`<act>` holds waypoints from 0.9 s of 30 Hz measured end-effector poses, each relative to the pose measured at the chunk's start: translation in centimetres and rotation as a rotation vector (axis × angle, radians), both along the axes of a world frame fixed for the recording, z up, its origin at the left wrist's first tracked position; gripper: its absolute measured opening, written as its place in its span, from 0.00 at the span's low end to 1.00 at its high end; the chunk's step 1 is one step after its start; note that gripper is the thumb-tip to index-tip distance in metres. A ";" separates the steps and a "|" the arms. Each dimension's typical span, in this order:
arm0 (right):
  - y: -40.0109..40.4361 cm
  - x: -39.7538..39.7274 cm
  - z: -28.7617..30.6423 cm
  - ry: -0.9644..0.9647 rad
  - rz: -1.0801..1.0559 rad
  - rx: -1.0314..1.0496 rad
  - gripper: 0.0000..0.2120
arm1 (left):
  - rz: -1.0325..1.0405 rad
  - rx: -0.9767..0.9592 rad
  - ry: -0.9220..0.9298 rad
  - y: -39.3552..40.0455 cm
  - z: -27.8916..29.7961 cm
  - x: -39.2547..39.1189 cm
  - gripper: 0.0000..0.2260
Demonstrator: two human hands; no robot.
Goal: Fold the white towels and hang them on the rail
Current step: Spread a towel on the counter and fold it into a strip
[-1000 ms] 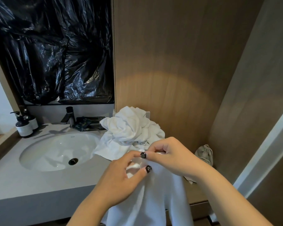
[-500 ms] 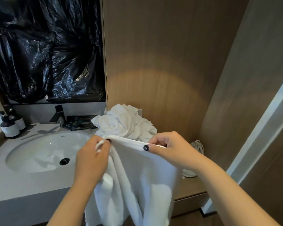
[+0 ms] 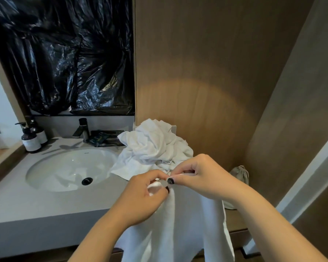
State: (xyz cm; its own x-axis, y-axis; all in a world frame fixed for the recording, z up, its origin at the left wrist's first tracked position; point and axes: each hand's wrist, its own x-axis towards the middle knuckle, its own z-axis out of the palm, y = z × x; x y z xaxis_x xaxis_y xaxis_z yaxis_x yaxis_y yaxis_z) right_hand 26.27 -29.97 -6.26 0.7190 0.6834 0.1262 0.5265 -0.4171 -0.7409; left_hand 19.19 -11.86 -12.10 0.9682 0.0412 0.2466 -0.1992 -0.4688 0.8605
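Crinkled black plastic sheeting [image 3: 64,53] covers the wall above the grey stone vanity counter [image 3: 17,201]; wood-grain panel wall [image 3: 206,72] to the right. Oval white sink basin [image 3: 68,169] with black drain is set into the counter. Crumpled pile of white towels [image 3: 153,146] sits on the counter right of the basin, behind the hands. White terry towel [image 3: 187,224] hangs down in front of the counter edge, its top edge pinched by both hands held close together: left hand [image 3: 140,197] fingers curled on a bunched corner, right hand [image 3: 203,176] thumb and forefinger nipping the hem. Black faucet [image 3: 82,129], two dark pump bottles [image 3: 31,137] at the back left, grey drawstring pouch [image 3: 240,173] against the panel.
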 end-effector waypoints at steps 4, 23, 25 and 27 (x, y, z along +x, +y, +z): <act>-0.6 0.5 -0.2 -0.016 0.013 0.032 0.05 | -0.001 -0.080 0.004 0.2 -0.5 -0.1 0.04; -4.9 1.5 -3.1 0.176 -0.285 0.126 0.12 | 0.519 -0.306 0.045 2.5 -2.0 1.9 0.04; -4.0 1.2 -3.2 0.303 -0.307 0.258 0.16 | 0.473 -0.387 0.080 1.9 -1.9 2.0 0.04; -3.2 1.0 -3.1 0.357 -0.310 0.321 0.15 | 0.420 -0.458 0.108 1.5 -1.7 1.9 0.06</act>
State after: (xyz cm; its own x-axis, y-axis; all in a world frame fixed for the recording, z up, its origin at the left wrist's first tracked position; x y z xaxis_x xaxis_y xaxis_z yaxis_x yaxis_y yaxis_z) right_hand 27.25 -33.13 -9.41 0.9160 0.4012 0.0050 0.1088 -0.2363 -0.9656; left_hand 21.14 -10.38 -13.80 0.8650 0.5015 0.0158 0.0211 -0.0678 0.9975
